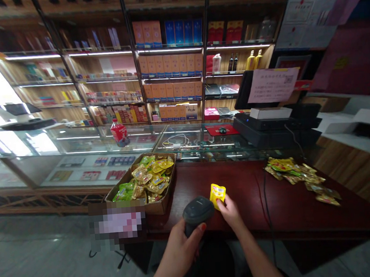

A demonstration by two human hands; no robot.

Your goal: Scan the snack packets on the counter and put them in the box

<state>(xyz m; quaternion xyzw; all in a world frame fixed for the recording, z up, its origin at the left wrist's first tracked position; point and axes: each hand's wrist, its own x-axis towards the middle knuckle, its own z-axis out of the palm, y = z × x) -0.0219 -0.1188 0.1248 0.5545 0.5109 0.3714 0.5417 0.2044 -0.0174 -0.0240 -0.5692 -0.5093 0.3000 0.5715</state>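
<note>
I've got the left hand (182, 245) wrapped around the grip of a dark handheld scanner (197, 212), fingers closed on it, scanner head tilted toward the right. The right hand (230, 209) pinches a small yellow packet (217, 194) by its lower edge, thumb and fingers clamped on it, packet upright and just beside the scanner head, nearly touching it. Both sit over the near edge of the dark red counter (240, 185). Left on the counter is an open cardboard box (160, 204) full of yellow and green snack packets (149, 177), corner hanging past the counter's left end. Far right on the counter is a loose pile of similar packets (298, 176), well apart from the hands. A black cable (266, 200) runs down the counter between the hands and that pile. Behind the counter is a glass display case (108, 140) with a red-labelled bottle (119, 133) standing on top, and a black register unit (274, 129) to the right with a paper notice (272, 84) above it. Back wall is lit shelving (171, 65) stacked with orange and blue boxes. A blurred patch hides whatever is below the box, can't tell what it is.
</note>
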